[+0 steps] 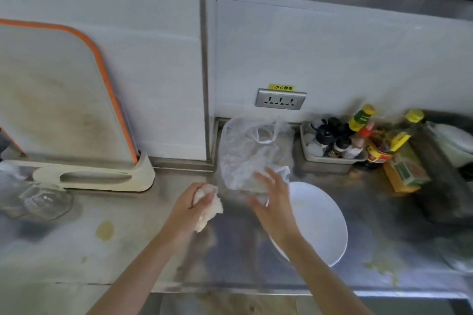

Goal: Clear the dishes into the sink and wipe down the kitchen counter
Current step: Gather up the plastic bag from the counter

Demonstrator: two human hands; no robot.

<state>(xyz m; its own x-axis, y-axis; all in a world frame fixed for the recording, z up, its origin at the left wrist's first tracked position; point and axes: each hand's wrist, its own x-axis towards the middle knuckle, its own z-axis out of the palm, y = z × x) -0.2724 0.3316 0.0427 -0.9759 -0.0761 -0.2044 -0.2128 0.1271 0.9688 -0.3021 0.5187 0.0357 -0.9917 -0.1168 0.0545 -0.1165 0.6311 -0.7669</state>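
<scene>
Kitchen: steel counter (133, 250), condiment bottles (363, 133), cutting board (58, 100)

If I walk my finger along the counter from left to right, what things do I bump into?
Glass jar → yellowish spill → left hand clutching a cloth → right hand → white plate → yellow box.

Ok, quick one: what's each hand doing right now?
Left hand: closed around a crumpled white cloth.
Right hand: open, fingers spread at the clear plastic bag; a grip cannot be told.
</scene>
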